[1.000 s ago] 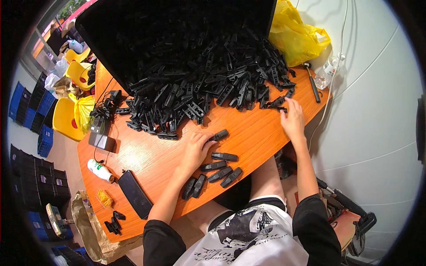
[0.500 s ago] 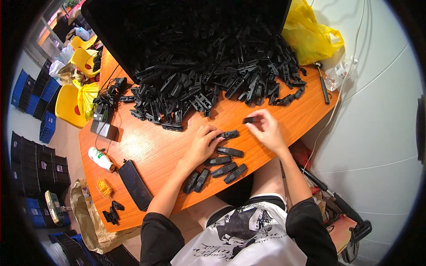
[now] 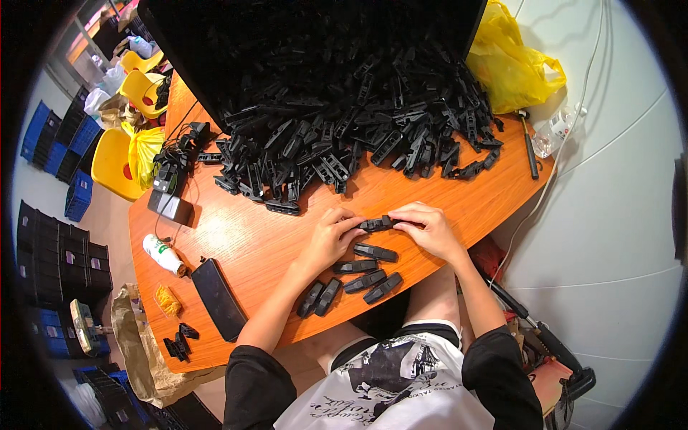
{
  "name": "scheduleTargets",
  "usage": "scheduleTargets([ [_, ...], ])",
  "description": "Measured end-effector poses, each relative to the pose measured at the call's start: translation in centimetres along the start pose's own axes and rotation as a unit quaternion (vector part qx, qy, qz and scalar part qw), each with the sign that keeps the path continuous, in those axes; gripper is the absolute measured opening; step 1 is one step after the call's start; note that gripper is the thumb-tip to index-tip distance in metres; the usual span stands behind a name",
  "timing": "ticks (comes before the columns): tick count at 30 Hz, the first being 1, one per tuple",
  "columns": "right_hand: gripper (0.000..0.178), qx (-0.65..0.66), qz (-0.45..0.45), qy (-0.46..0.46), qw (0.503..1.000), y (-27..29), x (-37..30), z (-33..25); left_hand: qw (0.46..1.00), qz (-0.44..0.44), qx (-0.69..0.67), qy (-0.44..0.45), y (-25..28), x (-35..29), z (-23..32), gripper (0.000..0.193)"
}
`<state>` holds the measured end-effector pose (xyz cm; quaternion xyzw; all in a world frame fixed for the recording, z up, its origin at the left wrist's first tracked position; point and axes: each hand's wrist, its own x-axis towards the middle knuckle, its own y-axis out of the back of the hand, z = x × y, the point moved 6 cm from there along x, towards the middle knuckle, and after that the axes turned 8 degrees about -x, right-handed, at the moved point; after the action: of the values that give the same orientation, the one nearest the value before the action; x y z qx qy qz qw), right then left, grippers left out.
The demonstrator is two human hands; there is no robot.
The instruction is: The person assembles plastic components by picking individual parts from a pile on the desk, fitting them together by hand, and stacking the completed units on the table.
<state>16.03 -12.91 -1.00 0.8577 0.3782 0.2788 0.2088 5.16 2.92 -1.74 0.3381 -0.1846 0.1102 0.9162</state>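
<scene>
A black plastic part (image 3: 373, 225), long and narrow, is pinched at its left end by my left hand (image 3: 330, 235). My right hand (image 3: 428, 227) is closed at its other end, with thumb and fingertips pressed on a small black piece (image 3: 388, 221) that meets the part. My fingers hide much of that join. Just below, several similar black parts (image 3: 376, 252) lie in loose rows near the table's front edge. Behind both hands spreads a large heap of black plastic pieces (image 3: 333, 168), spilling from a big black bin (image 3: 183, 64).
On the left of the wooden table (image 3: 251, 251) are a phone (image 3: 218, 299), a white bottle (image 3: 163, 254), a small yellow bundle (image 3: 168, 301) and a power adapter with cables (image 3: 170, 208). A yellow bag (image 3: 512, 64), a hammer-like tool (image 3: 530, 147) and a clear bottle (image 3: 555, 132) sit far right.
My right hand has moved left with the small black piece and brought it against the right end of the part in my left hand. The left hand keeps its grip.
</scene>
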Motion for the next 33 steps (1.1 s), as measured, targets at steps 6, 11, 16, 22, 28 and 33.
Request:
scheduleTargets([
  [6,0.025,-0.017,-0.001,0.022,1.0,-0.3,0.4,-0.4,0.999,0.01,-0.032,0.038,-0.1,-0.1,-0.2,0.023],
  [11,0.025,-0.024,0.01,0.051,0.998,-1.1,0.4,0.0,0.999,0.011,-0.042,0.032,-0.4,-0.2,-0.4,0.025],
  [16,0.022,-0.027,0.002,0.035,0.999,-2.2,0.7,-0.5,0.998,0.009,-0.053,0.036,0.0,-0.3,-0.4,0.026],
  [22,0.034,-0.21,0.171,-0.024,0.962,3.1,5.0,0.0,0.981,-0.127,-0.103,0.106,-0.1,0.0,0.8,0.025],
  [28,0.024,-0.236,0.196,-0.047,0.95,3.4,5.4,3.2,0.961,-0.216,-0.137,0.106,-0.3,0.3,2.4,0.023],
  [33,0.022,-0.015,0.074,-0.122,0.99,1.0,2.0,1.4,0.997,0.048,-0.063,0.025,1.5,0.7,2.0,0.03],
])
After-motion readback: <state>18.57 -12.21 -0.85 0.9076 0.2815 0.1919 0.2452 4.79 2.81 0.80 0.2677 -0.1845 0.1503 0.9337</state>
